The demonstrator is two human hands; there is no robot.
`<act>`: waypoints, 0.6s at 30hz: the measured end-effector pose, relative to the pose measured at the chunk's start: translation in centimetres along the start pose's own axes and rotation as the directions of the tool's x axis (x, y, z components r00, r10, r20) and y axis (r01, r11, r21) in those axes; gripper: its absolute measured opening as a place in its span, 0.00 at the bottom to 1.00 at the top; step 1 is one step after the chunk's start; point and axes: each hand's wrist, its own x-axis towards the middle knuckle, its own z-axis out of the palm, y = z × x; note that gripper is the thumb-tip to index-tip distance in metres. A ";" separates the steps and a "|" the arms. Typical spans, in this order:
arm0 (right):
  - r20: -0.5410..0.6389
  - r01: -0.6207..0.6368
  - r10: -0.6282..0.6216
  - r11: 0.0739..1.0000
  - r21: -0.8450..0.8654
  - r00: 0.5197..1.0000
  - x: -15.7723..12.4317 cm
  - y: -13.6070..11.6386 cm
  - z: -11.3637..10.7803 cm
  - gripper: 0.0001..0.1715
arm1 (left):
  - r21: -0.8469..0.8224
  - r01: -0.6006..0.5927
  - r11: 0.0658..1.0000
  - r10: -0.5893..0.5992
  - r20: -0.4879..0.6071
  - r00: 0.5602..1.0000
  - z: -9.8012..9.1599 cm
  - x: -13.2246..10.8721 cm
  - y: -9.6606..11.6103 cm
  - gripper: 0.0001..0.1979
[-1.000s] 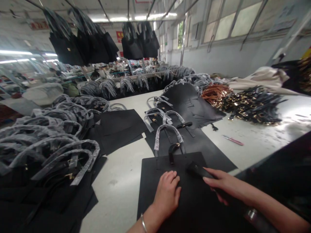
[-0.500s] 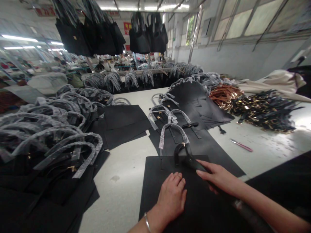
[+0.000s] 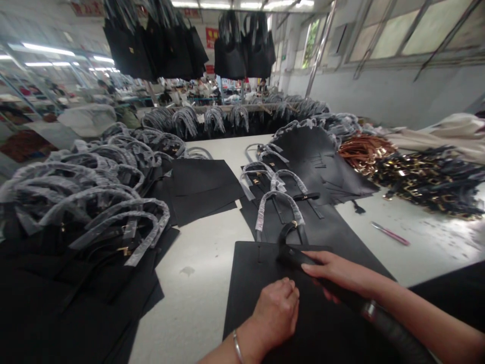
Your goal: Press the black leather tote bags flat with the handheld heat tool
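Long black tool [image 3: 350, 299] moves to curved black strap [image 3: 286, 232]
Right grip [image 3: 333, 270] clasps tool; left grip [image 3: 278, 308] curls closed over flat black panel [image 3: 246, 288], toward desk's [image 3: 189, 253] near edge. Work apparently shifts strapward.

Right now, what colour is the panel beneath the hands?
Black panel, shown best in the head view.

Smooth matt black panel [image 3: 246, 303] before me — leather-like, shiny metal collar [image 3: 370, 310] on my tool [image 3: 346, 293], crinkled clear plastic around a handle [image 3: 279, 195], glossy tabletop [image 3: 193, 293], my polished metal bangle [image 3: 237, 346]
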 end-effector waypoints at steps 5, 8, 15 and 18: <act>0.067 -0.048 0.049 0.999 -0.018 0.997 -0.1 -0.3 -0.9 0.36 | -0.032 -0.012 0.999 0.011 -0.037 0.999 -0.2 0.0 0.0 0.12; 0.092 -0.095 0.095 0.995 -0.011 0.991 -0.5 -0.2 -1.2 0.35 | -0.053 -0.017 0.998 0.015 -0.034 0.999 -0.2 -0.1 -0.1 0.12; 0.105 -0.022 0.023 1.000 -0.014 0.994 0.7 -1.9 0.6 0.33 | -0.041 -0.061 0.997 0.062 0.021 0.998 -0.2 -0.1 -0.1 0.10; 0.135 -0.002 0.014 0.996 -0.086 0.991 0.7 -2.3 1.0 0.38 | -0.029 -0.104 0.994 0.105 0.049 0.993 -0.5 -0.1 -0.1 0.07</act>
